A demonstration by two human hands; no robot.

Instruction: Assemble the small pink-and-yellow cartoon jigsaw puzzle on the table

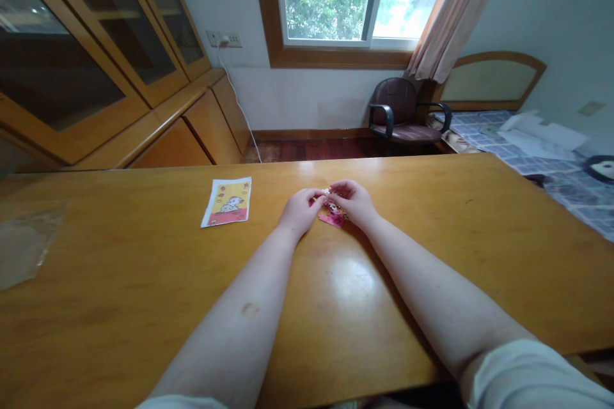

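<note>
Both of my hands meet at the middle of a wooden table point(144, 281). My left hand point(301, 209) and my right hand point(354, 201) have their fingers pinched together on a small pink and red piece of paper point(332, 217). A corner of that paper pokes out below my right hand and rests on the table. Most of it is hidden by my fingers. A printed card point(227, 202) with a cartoon animal on a yellow and red ground lies flat to the left of my left hand, apart from it.
A clear plastic sleeve point(23, 243) lies at the table's left edge. Wooden cabinets with glass doors point(96, 64) line the left wall. A dark armchair point(405, 115) stands under the window, and a bed with papers point(542, 140) is at the right.
</note>
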